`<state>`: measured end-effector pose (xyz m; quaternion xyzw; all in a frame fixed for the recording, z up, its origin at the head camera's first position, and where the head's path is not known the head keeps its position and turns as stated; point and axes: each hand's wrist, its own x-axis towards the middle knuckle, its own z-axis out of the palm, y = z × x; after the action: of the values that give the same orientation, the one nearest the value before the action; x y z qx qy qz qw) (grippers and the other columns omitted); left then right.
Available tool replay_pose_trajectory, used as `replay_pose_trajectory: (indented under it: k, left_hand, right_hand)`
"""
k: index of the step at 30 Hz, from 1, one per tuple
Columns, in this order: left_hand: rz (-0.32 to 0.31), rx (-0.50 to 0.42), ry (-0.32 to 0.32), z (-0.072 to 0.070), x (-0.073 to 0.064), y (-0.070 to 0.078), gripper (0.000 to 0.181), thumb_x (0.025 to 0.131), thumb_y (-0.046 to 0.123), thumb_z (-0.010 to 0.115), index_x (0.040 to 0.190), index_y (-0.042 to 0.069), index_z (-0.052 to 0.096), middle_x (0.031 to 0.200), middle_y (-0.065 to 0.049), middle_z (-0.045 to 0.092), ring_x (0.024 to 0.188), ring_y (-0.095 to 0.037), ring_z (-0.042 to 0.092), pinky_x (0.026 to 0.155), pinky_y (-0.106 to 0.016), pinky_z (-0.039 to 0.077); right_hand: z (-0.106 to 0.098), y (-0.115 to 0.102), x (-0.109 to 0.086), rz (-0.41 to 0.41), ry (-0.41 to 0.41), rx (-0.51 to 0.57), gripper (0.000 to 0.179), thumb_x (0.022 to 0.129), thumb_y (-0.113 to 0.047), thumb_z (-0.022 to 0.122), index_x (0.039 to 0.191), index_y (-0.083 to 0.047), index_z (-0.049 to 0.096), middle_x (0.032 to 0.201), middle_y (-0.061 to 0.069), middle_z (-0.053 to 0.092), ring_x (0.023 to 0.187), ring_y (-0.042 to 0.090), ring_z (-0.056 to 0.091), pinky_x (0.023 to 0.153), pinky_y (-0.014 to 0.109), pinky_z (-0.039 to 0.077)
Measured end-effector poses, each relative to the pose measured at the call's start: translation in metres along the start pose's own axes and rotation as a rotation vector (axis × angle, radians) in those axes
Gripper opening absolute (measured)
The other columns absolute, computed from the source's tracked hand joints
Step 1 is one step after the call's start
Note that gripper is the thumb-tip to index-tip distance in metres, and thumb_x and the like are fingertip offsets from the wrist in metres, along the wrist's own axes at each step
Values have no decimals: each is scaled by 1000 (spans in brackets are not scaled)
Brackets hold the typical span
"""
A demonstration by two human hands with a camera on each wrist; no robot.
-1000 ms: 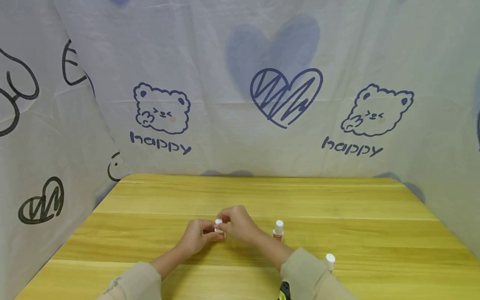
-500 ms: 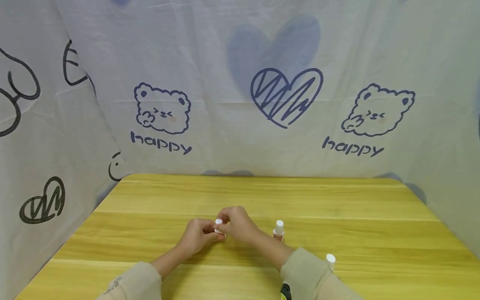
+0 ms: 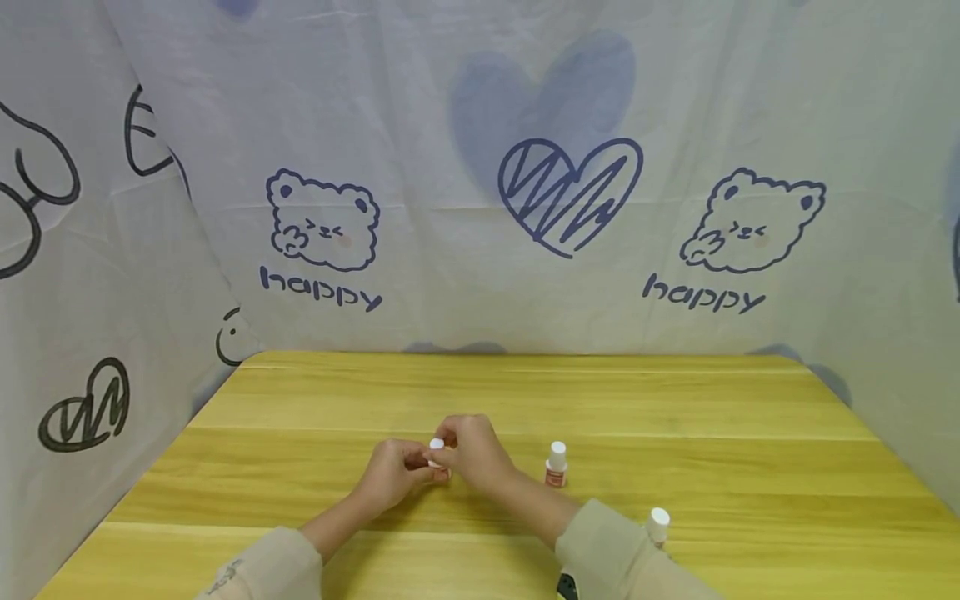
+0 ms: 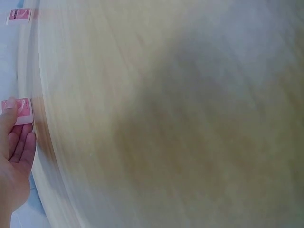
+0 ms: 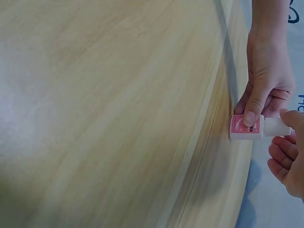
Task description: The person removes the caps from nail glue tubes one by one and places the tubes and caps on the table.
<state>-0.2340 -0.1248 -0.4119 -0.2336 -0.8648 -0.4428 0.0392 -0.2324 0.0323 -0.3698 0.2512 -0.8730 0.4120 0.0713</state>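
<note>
A small bottle with a pink label (image 5: 239, 128) and a white cap (image 5: 275, 127) stands on the table between the two hands. My left hand (image 3: 388, 477) pinches the bottle's body, with the thumb over the label in the right wrist view. From the other side, my right hand (image 3: 478, 454) pinches the white cap between thumb and fingers. The cap sits at the neck of the bottle. In the left wrist view, the left hand (image 4: 16, 166) shows at the left edge with the bottle (image 4: 25, 110); the right hand is out of that view.
A second white-capped bottle (image 3: 556, 467) stands upright right of the hands. Nearer the front, a third bottle (image 3: 658, 525) is partly hidden by the right sleeve (image 3: 607, 542). Patterned cloth (image 3: 442, 283) hangs behind and beside the wooden table (image 3: 712, 450).
Both hands stay on the same bottle and cap. The right forearm has shifted slightly, so more of the second bottle shows.
</note>
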Motion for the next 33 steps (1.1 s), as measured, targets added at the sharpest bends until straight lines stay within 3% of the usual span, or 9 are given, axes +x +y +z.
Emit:
replay_pose_trajectory:
  k: [3, 10, 20, 25, 33]
  left_hand:
    - [-16, -1, -2, 0, 0, 0, 17, 75, 16, 74, 84, 1, 73, 79, -12, 72, 62, 3, 54, 55, -13, 47]
    - [-19, -15, -18, -1, 1, 2, 16, 76, 14, 74, 84, 0, 73, 77, -12, 72, 61, 3, 55, 55, -12, 47]
    - [-33, -28, -40, -2, 1, 3, 16, 77, 14, 73, 82, -1, 73, 69, -12, 71, 50, 3, 41, 45, -12, 32]
    - [-38, -37, -47, -3, 1, 5, 14, 78, 11, 72, 83, -2, 73, 72, -13, 71, 51, 3, 45, 46, -12, 35]
    - [-56, -59, -61, -3, 2, 6, 16, 79, 11, 71, 86, -3, 73, 74, -13, 72, 52, 0, 46, 45, -11, 33]
  right_hand:
    - [1, 0, 0, 12, 19, -17, 11, 78, -10, 74, 72, -2, 68, 70, 7, 68, 60, 2, 50, 52, 13, 43]
    - [0, -2, 0, 17, 24, -65, 12, 78, -10, 74, 70, -2, 69, 66, 5, 67, 57, 1, 48, 50, 12, 42]
    - [-3, -4, 2, 15, -34, -55, 11, 80, -7, 71, 72, 0, 69, 67, 8, 67, 52, 1, 45, 47, 12, 40]
    - [-4, -4, 3, 38, -68, -27, 10, 81, -6, 70, 74, 1, 69, 68, 8, 68, 53, 1, 46, 48, 12, 41]
    - [-6, -1, 4, 4, -96, -33, 7, 80, -5, 71, 78, 1, 70, 72, 8, 69, 59, 3, 51, 51, 12, 44]
